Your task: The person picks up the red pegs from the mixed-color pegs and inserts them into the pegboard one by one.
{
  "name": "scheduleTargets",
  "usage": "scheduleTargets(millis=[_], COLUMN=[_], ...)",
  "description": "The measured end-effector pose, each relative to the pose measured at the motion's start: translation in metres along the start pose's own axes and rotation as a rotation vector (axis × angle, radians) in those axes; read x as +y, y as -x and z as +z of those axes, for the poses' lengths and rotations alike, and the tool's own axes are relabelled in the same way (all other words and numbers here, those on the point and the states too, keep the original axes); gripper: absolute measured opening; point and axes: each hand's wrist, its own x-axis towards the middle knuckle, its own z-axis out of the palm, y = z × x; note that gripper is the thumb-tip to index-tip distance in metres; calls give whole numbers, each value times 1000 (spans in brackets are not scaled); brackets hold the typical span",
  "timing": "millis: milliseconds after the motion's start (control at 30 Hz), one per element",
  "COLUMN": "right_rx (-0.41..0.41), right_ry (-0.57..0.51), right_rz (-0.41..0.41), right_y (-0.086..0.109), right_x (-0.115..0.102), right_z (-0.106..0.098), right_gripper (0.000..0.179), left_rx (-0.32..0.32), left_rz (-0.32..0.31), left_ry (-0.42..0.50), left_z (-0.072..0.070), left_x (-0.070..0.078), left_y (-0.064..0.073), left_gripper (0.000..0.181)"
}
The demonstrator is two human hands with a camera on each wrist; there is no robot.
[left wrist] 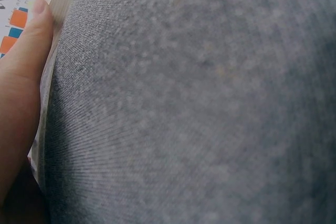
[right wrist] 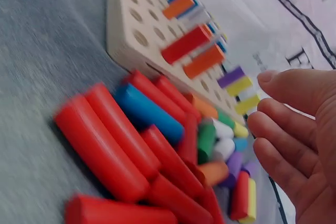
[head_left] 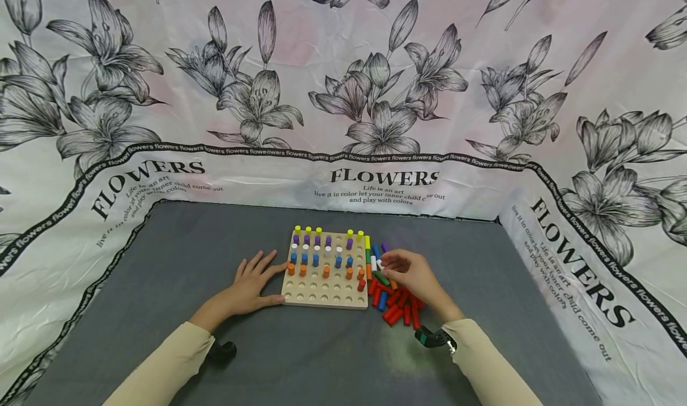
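Observation:
A pale wooden pegboard (head_left: 324,302) lies on the table, with rows of yellow, purple, white, blue and orange pegs (head_left: 326,271) upright in it. One red peg (head_left: 361,285) stands near its right edge. My left hand (head_left: 247,288), fingers spread, touches the board's left side. The left wrist view shows its thumb (left wrist: 37,30) against a surface printed in orange and blue. To the right of the board, my right hand (head_left: 414,272) hovers over loose pegs. In the right wrist view its thumb and fingers (right wrist: 281,129) are apart, nothing visible between them.
Many loose red pegs (right wrist: 110,145) lie heaped by the board's right side, mixed with blue, green, white, orange and purple ones. A grey cloth (head_left: 257,358) covers the table. Behind it hangs a flower-printed curtain (head_left: 290,185).

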Motion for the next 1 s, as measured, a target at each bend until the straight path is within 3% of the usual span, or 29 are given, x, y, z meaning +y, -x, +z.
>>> scheduleTargets(millis=[367,700,1000], right_rx=[-20,-23,-49], right_ry=[55,108,199], right_rz=[75,141,84], right_y=[-8,-13,-22], right_x=[17,36,36], right_z=[-25,-35,-36], right_gripper=[33,30,25], left_rx=[1,1,2], left_rz=[4,6,10], left_ry=[7,9,11], left_z=[-1,0,-2], left_x=[0,0,1], left_y=[1,0,0], left_gripper=[77,78,78])
